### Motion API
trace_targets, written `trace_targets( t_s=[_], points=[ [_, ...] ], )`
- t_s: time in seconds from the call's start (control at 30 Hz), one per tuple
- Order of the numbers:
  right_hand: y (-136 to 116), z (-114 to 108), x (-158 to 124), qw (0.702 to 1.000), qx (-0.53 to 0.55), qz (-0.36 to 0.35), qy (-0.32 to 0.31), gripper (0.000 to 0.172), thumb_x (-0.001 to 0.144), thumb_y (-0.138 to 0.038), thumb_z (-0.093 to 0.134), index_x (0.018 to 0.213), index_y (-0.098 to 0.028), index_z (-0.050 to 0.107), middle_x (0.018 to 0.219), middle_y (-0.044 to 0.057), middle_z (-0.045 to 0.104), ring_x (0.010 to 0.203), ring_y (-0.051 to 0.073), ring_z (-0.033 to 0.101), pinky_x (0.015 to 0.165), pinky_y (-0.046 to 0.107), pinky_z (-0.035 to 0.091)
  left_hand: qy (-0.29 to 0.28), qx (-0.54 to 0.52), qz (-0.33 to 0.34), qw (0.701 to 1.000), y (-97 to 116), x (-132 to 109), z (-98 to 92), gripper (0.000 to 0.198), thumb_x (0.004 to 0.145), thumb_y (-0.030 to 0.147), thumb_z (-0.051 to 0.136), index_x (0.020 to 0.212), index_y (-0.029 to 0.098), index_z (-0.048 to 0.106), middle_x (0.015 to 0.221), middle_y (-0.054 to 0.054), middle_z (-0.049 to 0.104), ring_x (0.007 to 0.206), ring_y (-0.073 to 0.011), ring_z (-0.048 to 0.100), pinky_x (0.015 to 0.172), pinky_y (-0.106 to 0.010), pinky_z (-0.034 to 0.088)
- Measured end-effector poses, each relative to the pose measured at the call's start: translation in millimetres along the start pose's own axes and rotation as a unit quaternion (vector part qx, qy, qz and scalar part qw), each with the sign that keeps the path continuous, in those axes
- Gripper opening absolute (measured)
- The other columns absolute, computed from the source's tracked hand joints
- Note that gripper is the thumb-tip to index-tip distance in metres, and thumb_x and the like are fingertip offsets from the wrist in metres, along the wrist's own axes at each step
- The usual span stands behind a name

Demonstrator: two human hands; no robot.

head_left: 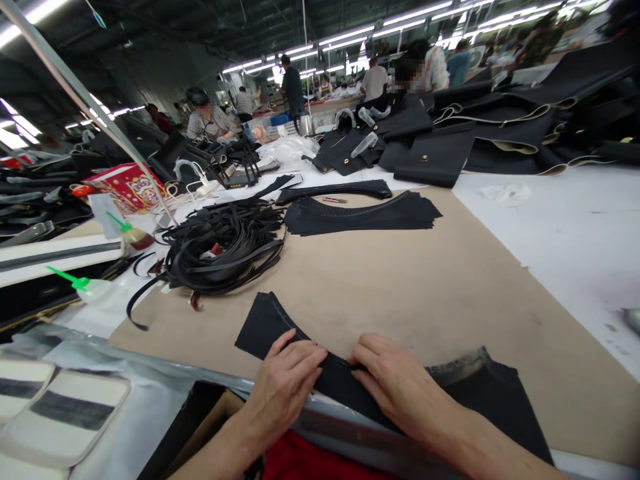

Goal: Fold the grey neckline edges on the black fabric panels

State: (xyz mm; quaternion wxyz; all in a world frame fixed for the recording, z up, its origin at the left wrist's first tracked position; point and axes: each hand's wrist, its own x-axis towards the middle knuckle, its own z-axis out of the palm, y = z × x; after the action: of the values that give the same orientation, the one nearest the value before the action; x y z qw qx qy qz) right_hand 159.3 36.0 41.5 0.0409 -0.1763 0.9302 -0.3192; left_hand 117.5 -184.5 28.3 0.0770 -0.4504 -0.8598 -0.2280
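A black curved fabric piece lies along the table's front edge, with a greyish band along its concave upper rim. On its left part, my left hand presses with fingers together and the thumb tucked close below them. My right hand pinches the same rim near the middle, fingers bent over the edge and thumb below. Only a small gap separates the two hands. Part of the piece is hidden under the hands and right forearm.
Beyond it lie a stack of similar black pieces, small red-handled snips and a coil of black strips. Bottles with green nozzles, one being a white bottle, stand left. Black bag parts are heaped at the back; several people work beyond.
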Motion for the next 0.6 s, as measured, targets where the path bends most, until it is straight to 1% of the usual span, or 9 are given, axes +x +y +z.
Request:
trace_targets(
  t_s=[0.07, 0.13, 0.2, 0.27, 0.37, 0.43, 0.5, 0.53, 0.6],
  points=[
    [-5, 2, 5, 1.0, -0.005, 0.006, 0.008, 0.012, 0.087, -0.007, 0.053, 0.088, -0.019, 0.056, 0.091, 0.002, 0.055, 0.088, 0.02, 0.053, 0.079, 0.033, 0.041, 0.011, -0.015, -0.043, 0.999, 1, 7, -1.4, 0.023, 0.09, 0.019, 0.055, 0.113, 0.022, 0.058, 0.102, -0.003, 0.066, 0.098, -0.0185, 0.058, 0.102, -0.046, 0.036],
    [-8, 2, 8, 1.0, -0.002, 0.016, 0.013, 0.013, 0.086, -0.006, 0.055, 0.089, -0.019, 0.055, 0.091, 0.002, 0.056, 0.088, 0.02, 0.053, 0.079, 0.033, 0.041, 0.011, -0.023, -0.092, 0.995, 8, 16, 0.4, 0.023, 0.085, 0.018, 0.063, 0.107, 0.022, 0.061, 0.1, -0.004, 0.063, 0.097, -0.0207, 0.056, 0.096, -0.045, 0.04],
    [-8, 1, 9, 1.0, 0.005, 0.025, 0.011, 0.013, 0.085, -0.006, 0.055, 0.09, -0.019, 0.055, 0.091, 0.002, 0.057, 0.088, 0.02, 0.054, 0.079, 0.033, 0.042, -0.011, -0.038, -0.126, 0.991, 19, 26, 3.3, 0.024, 0.082, 0.01, 0.061, 0.103, 0.022, 0.062, 0.102, -0.004, 0.061, 0.098, -0.0218, 0.054, 0.089, -0.041, 0.044],
    [-7, 0, 8, 0.999, 0.011, 0.03, 0.005, 0.012, 0.086, -0.007, 0.055, 0.091, -0.018, 0.056, 0.091, 0.003, 0.057, 0.088, 0.02, 0.054, 0.079, 0.033, 0.042, -0.04, -0.054, -0.142, 0.988, 28, 33, 6.1, 0.025, 0.081, 0.004, 0.056, 0.098, 0.022, 0.062, 0.098, -0.003, 0.062, 0.096, -0.0215, 0.054, 0.085, -0.039, 0.045],
    [-4, 1, 3, 0.999, 0.003, 0.038, -0.001, 0.011, 0.087, -0.007, 0.054, 0.089, -0.018, 0.055, 0.092, 0.004, 0.057, 0.088, 0.021, 0.054, 0.078, 0.035, 0.042, -0.054, -0.056, -0.156, 0.985, 37, 35, 11.4, 0.023, 0.083, 0.003, 0.052, 0.093, 0.021, 0.062, 0.092, -0.002, 0.062, 0.091, -0.0213, 0.054, 0.081, -0.038, 0.046],
    [-1, 2, -1, 0.999, -0.008, 0.035, -0.003, 0.012, 0.087, -0.007, 0.053, 0.089, -0.018, 0.055, 0.092, 0.004, 0.056, 0.088, 0.022, 0.053, 0.078, 0.037, 0.042, -0.037, -0.044, -0.154, 0.986, 40, 31, 17.0, 0.022, 0.086, 0.006, 0.048, 0.092, 0.02, 0.063, 0.092, -0.003, 0.062, 0.088, -0.0214, 0.055, 0.077, -0.038, 0.048],
    [3, 3, -6, 0.999, -0.021, 0.025, -0.007, 0.013, 0.088, -0.006, 0.049, 0.087, -0.018, 0.054, 0.091, 0.004, 0.055, 0.087, 0.022, 0.052, 0.078, 0.039, 0.042, -0.003, -0.029, -0.127, 0.991, 41, 24, 23.5, 0.023, 0.089, 0.009, 0.044, 0.093, 0.019, 0.064, 0.09, -0.005, 0.062, 0.084, -0.0213, 0.055, 0.074, -0.037, 0.05],
    [5, 4, -8, 0.999, -0.026, 0.019, -0.007, 0.014, 0.089, -0.006, 0.048, 0.087, -0.019, 0.054, 0.091, 0.004, 0.054, 0.087, 0.022, 0.051, 0.079, 0.04, 0.042, 0.018, -0.021, -0.105, 0.994, 42, 19, 26.5, 0.025, 0.09, 0.01, 0.041, 0.096, 0.017, 0.064, 0.091, -0.006, 0.062, 0.085, -0.0217, 0.056, 0.075, -0.038, 0.05],
    [9, 4, -13, 0.999, -0.034, 0.009, -0.007, 0.016, 0.091, -0.007, 0.044, 0.088, -0.019, 0.054, 0.091, 0.004, 0.054, 0.086, 0.023, 0.051, 0.079, 0.041, 0.041, 0.047, -0.002, -0.054, 0.997, 41, 9, 30.2, 0.03, 0.091, 0.009, 0.038, 0.11, 0.013, 0.061, 0.101, -0.01, 0.064, 0.096, -0.023, 0.057, 0.084, -0.039, 0.051]
  ],
)
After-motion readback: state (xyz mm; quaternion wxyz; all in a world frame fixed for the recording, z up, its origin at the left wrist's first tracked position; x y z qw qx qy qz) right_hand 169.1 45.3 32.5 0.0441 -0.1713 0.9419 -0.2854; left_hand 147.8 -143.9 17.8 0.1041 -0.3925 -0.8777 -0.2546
